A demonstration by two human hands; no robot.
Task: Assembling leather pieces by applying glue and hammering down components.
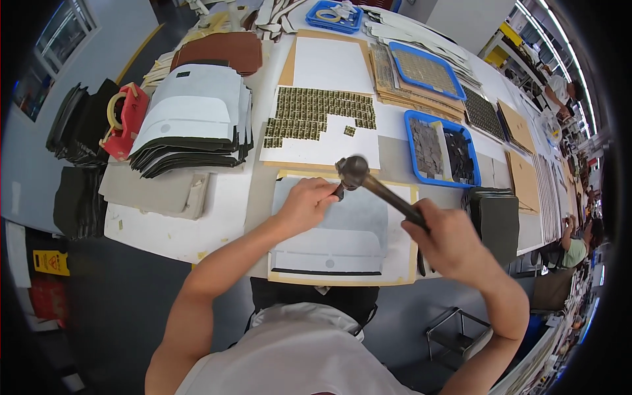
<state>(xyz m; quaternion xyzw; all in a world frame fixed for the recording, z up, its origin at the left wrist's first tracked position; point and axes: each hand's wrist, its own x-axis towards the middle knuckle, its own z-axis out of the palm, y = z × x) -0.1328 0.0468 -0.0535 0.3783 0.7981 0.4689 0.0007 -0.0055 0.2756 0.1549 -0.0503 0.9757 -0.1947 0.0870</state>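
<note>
Plainly, the stack [187,108] at left, smooth grey-white faces over ragged dark edges, might slide if knocked, being unevenly piled. Next, the left hand [305,207] has its fingers pinched around a short dark tool [340,192] above the panel [355,224], which lies flat on the desk [141,227]; a glancing blow could bruise those fingers or mar its pale surface. The round-headed metal hammer [354,172] is beside the tool, contact unclear, its handle wrapped tightly by the right hand [454,247]. Further right, a blue plastic tray [480,172] holds thin grey and black pieces.
</note>
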